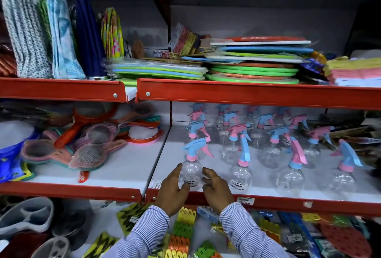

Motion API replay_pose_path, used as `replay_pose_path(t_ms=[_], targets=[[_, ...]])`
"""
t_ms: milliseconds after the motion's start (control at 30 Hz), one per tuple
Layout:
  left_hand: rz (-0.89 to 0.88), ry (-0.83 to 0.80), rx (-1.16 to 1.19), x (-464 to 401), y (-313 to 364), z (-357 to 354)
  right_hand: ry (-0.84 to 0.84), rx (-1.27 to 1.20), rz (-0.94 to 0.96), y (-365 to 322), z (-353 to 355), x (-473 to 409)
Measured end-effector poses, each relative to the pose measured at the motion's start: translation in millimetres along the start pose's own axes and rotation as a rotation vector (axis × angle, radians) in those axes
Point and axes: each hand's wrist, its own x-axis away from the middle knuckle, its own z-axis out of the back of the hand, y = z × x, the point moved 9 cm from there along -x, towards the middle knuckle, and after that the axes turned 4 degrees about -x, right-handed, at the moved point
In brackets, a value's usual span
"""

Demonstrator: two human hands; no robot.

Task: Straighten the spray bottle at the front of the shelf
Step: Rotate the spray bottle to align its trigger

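The spray bottle (191,172) stands at the front edge of the shelf (206,192), at the left end of the front row, its blue trigger head pointing left and a label facing out. To do this well, I would turn the clear body gently between both palms until the nozzle lines up with its neighbours, keeping the base flat on the shelf so it does not tip or slide off the red lip. To the left of the bottle, the left hand (172,190) is spread, fingers loosely extended, thumb near or just touching the bottle's left side; contact is hard to confirm. To the right of the bottle, the right hand (215,188) is half curled, fingertips at the bottle's right flank, clamping nothing. The next bottle (241,177) stands further right, well apart.
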Motion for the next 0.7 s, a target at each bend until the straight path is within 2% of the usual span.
replay_pose_path(t_ms=[433, 700], targets=[[0.046, -0.058, -0.028, -0.8, -7.1, -4.5, 0.015, 0.014, 0.015, 3.3, -0.5, 5.5], [0.011, -0.045, -0.016, 1.3, -1.2, -2.1, 0.019, 0.036, 0.023, 6.0, -1.2, 4.6]])
